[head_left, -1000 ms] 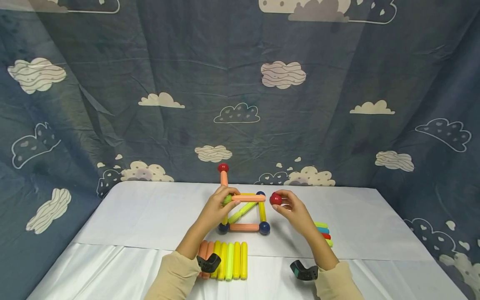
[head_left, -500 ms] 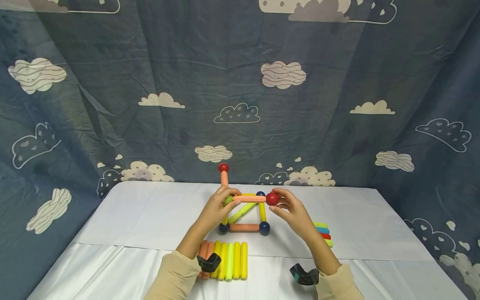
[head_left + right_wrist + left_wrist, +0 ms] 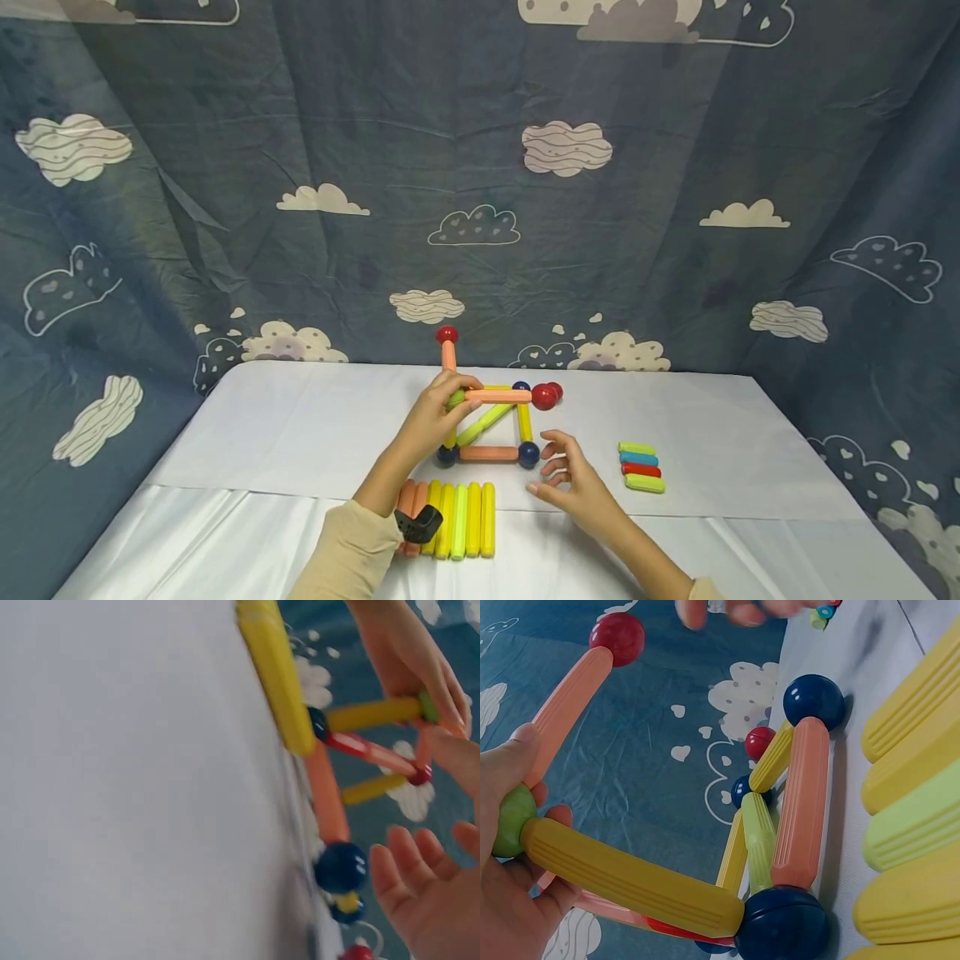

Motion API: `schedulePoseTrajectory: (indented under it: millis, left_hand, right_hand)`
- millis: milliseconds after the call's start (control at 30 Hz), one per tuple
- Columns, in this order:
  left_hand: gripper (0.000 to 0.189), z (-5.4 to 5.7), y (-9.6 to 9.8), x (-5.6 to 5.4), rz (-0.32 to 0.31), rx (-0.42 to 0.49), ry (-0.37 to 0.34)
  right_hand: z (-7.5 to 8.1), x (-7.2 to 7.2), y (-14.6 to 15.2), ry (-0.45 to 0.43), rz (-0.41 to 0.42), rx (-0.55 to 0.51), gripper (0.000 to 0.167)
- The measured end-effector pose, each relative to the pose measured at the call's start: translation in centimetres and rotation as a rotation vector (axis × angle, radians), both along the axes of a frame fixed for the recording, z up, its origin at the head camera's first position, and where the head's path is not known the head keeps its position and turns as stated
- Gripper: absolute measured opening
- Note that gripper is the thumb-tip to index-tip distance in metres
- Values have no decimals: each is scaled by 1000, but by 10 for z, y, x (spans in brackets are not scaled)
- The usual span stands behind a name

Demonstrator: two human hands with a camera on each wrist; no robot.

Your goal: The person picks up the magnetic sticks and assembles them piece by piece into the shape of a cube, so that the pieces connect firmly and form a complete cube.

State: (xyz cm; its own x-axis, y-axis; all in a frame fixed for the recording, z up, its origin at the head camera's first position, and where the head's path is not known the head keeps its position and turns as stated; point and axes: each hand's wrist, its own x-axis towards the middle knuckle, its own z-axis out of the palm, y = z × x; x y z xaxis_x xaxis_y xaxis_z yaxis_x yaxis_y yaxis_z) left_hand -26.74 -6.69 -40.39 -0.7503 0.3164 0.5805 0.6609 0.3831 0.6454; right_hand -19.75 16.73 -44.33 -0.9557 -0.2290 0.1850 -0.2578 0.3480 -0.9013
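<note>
My left hand [image 3: 438, 408] pinches a green ball [image 3: 511, 821] at the upper front-left corner of a frame of magnetic sticks and balls. From that ball an orange stick [image 3: 498, 397] runs level to the right, with a red ball [image 3: 544, 397] at its free end. A yellow stick [image 3: 634, 877] joins the green ball to a dark blue ball [image 3: 781, 924] at the base. The base has blue balls at its corners, a front orange stick [image 3: 488, 453] and a lime diagonal [image 3: 486, 425]. My right hand [image 3: 577, 487], fingers loosely bent and holding nothing, hovers beside the front-right blue ball [image 3: 528, 454].
A row of yellow, lime and orange sticks [image 3: 473, 521] lies in front of the frame. Several short coloured sticks [image 3: 640, 470] lie to the right. A second red ball [image 3: 556, 390] shows behind the nearer one. Behind the white table [image 3: 300, 442] hangs a cloud-print cloth [image 3: 480, 167].
My right hand brought the red ball left onto the orange stick's end, let go, and moved down towards the front. The left hand has stayed in place.
</note>
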Motion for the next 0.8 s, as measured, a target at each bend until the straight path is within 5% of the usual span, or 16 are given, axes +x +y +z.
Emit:
schedulePoseTrajectory:
  millis: [167,267,600,800]
  left_hand:
    - [18,1,0,0,-6,-1,-2]
    - [19,1,0,1,-4,-6,2]
    - [18,0,0,1,-2,-15,-4]
    - [18,1,1,2,-1,-14,-4]
  right_hand:
    - [-11,9,-12,-103,212,65,71]
    - [-14,13,-19,-136,266,123,76]
    - [-17,16,-45,-72,174,469,78]
    - [-19,16,-46,-70,192,295,60]
